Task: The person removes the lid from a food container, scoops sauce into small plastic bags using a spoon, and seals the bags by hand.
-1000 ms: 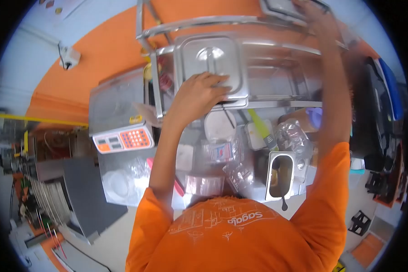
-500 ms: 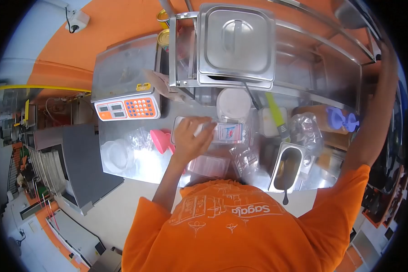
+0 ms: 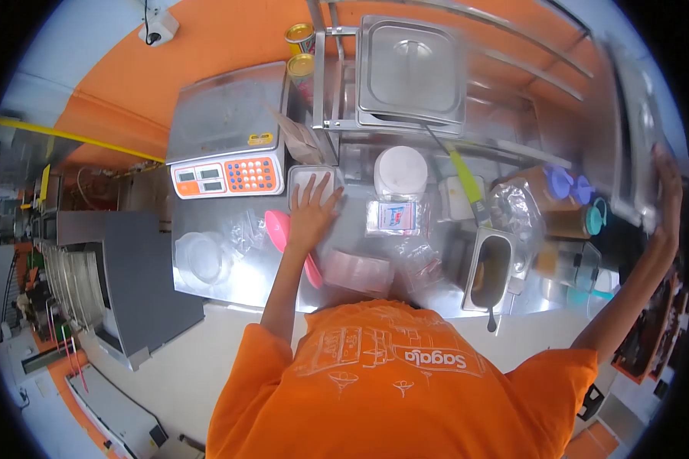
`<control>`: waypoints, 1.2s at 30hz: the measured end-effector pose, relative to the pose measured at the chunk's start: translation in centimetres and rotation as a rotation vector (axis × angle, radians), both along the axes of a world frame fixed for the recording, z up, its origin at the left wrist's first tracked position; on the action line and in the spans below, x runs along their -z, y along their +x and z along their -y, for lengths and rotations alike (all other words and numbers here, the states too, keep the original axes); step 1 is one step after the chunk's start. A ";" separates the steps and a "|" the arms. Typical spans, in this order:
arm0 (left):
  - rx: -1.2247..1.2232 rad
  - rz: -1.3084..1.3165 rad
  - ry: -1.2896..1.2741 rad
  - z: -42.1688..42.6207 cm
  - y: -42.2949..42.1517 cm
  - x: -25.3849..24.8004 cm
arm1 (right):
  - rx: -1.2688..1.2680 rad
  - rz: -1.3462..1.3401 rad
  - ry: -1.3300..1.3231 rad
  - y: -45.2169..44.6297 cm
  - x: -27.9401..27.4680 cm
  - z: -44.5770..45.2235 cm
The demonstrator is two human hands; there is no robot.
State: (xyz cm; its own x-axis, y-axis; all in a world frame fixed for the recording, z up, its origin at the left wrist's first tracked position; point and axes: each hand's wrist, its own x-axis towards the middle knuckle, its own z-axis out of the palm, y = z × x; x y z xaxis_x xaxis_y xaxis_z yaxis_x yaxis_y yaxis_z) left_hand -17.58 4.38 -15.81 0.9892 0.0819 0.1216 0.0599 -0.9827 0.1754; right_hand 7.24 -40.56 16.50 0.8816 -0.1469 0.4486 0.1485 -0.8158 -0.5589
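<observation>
At steel worktop's [image 3: 207,216] L half, beside white-orange digital scale [image 3: 228,177], my L hand [image 3: 311,218] rests, fingers wide, on pale rectangular tub [image 3: 299,174], prob. for support. By R edge, my R hand [image 3: 667,210] has fingers closed on blurred flat silver metal panel [image 3: 628,130], near-upright, prob. to clear steel rack [image 3: 318,86]; thumb unclear.

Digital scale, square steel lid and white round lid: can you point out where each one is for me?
Digital scale [image 3: 226,115]: head view, on its flat steel weighing plate.
Square steel lid [image 3: 412,86]: head view, on its flat top, below the handle.
White round lid [image 3: 403,170]: head view, on its top face.
</observation>
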 end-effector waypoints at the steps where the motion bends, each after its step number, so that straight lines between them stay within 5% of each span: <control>1: 0.008 0.004 -0.009 -0.4 0.3 0.1 | 0.036 -0.106 0.042 -3.0 -0.1 -0.7; 8: 0.087 0.027 -0.034 -2.6 0.6 0.6 | -0.385 -0.632 0.494 -17.6 7.7 -9.9; 12: 0.131 0.063 -0.043 -3.4 0.5 1.5 | -0.336 -0.787 0.632 -21.7 15.5 -18.3; 19: 0.124 0.146 -0.603 -4.9 -0.5 1.5 | -0.362 -0.753 0.780 -21.2 30.6 -25.3; 23: 0.028 0.021 -0.881 -3.9 -2.9 -1.0 | -0.473 -0.690 0.914 -20.6 34.2 -27.5; 26: -0.053 -0.091 -0.906 -1.9 -4.4 -1.9 | -0.509 -0.764 0.878 -21.1 33.3 -28.6; 29: -0.077 -0.009 -0.880 -1.4 -4.2 0.6 | -0.539 -0.535 0.837 -20.3 35.9 -29.3; 32: -0.081 0.078 -0.820 -0.9 -4.3 1.2 | -0.430 -0.607 0.460 -20.4 33.6 -28.7; 36: -0.154 0.145 -0.941 -0.2 -4.9 1.4 | -0.351 -0.454 0.358 -20.1 34.6 -27.1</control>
State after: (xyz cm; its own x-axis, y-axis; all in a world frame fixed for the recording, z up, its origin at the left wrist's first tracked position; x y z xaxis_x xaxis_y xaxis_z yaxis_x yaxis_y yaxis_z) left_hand -22.50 4.54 -17.23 0.9400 0.3359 0.0603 0.0920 -0.4194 0.9031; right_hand -12.89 -13.46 -18.07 0.9937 0.1119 -0.0007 0.0574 -0.5148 -0.8554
